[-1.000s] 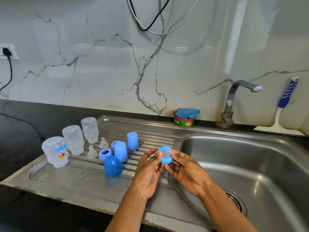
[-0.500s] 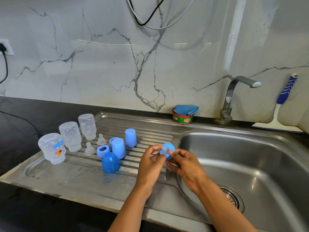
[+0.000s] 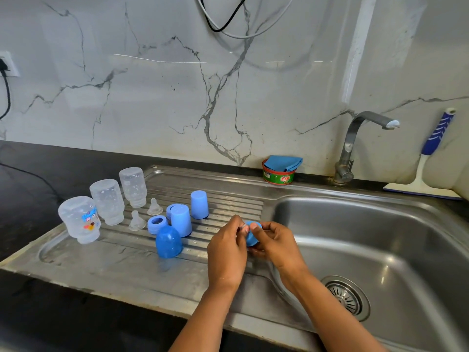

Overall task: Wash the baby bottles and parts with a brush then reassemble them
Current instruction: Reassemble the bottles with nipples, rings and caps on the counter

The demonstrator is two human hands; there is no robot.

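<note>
Gripped blue ring (image 3: 251,238) in right hand (image 3: 275,246), just above drainboard (image 3: 127,261) edge; pinched clear teat (image 3: 243,227) at its upper rim with left hand (image 3: 227,247); upended bottles (image 3: 107,201) well off leftward, nearer that hand.

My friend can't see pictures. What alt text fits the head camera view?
The left hand and right hand hold a blue ring beside a steel sink. On the drainboard stand three upturned clear bottles, two teats, more rings and blue caps.
</note>
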